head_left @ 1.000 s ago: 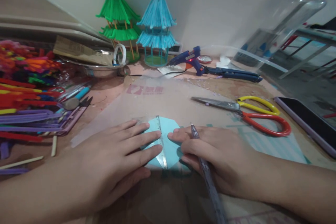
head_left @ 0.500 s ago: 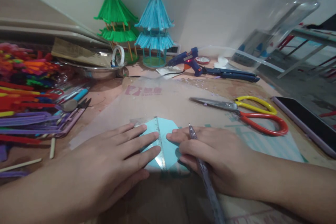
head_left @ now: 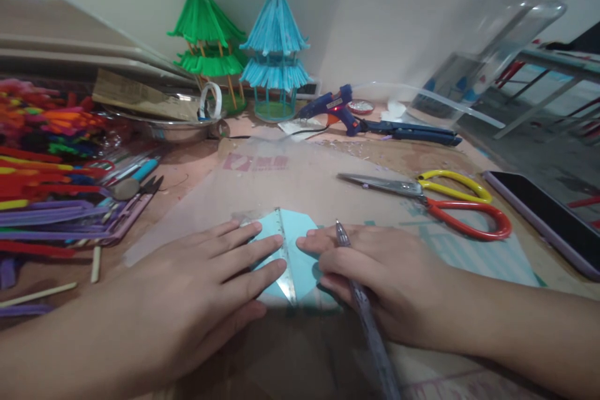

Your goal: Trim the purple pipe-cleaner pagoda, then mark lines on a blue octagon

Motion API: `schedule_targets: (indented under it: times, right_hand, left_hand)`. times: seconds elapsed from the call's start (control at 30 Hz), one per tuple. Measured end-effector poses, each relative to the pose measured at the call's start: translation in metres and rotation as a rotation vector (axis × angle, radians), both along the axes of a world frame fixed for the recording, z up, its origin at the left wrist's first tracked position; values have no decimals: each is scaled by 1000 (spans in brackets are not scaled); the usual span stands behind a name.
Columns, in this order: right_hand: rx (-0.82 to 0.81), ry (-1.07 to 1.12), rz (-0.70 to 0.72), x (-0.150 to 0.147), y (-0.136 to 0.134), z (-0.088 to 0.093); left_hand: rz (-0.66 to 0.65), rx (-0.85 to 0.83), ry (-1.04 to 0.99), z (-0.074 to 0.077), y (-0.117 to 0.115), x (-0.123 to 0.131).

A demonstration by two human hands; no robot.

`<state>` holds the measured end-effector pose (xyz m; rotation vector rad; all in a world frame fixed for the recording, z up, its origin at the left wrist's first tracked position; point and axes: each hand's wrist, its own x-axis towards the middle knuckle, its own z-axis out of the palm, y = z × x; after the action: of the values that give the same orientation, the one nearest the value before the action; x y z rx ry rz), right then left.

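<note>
A light-blue piece of paper (head_left: pixel 304 262) with angled corners lies on a translucent printed sheet (head_left: pixel 253 190). Across its middle runs a clear ruler (head_left: pixel 284 256), its marked edge pointing away from me. My left hand (head_left: pixel 206 290) rests flat with fingers spread, pressing the ruler onto the paper. In my right hand (head_left: pixel 375 281) a pen (head_left: pixel 363 303) sits between the fingers, its tip raised and pointing away from the paper. The index fingertip of that hand touches the paper right of the ruler.
Scissors (head_left: pixel 412 190) and a phone (head_left: pixel 539 219) lie on the right. Behind them are a glue gun (head_left: pixel 332 106) and a dark-blue tool (head_left: pixel 412 133). Green (head_left: pixel 206 31) and blue (head_left: pixel 275 37) pagoda models stand by the wall. Colourful pipe cleaners (head_left: pixel 42 200) crowd the left, near a metal bowl (head_left: pixel 173 128).
Both hands, the ruler and the paper keep practically the same positions. Only a very slight shift of the whole view shows.
</note>
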<state>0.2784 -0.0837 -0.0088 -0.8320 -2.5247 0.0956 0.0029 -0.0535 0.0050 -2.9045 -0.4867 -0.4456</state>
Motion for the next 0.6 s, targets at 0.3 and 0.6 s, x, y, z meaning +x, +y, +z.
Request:
schedule_targets:
  times: [0.3,0.6]
  right_hand:
    - [-21,-10,5,0,0,2]
    - [-427,-84,36,7,6,43]
  left_hand:
    - [0,13,23,0,-1,1]
    - [30,-48,-13,-1,-5,3]
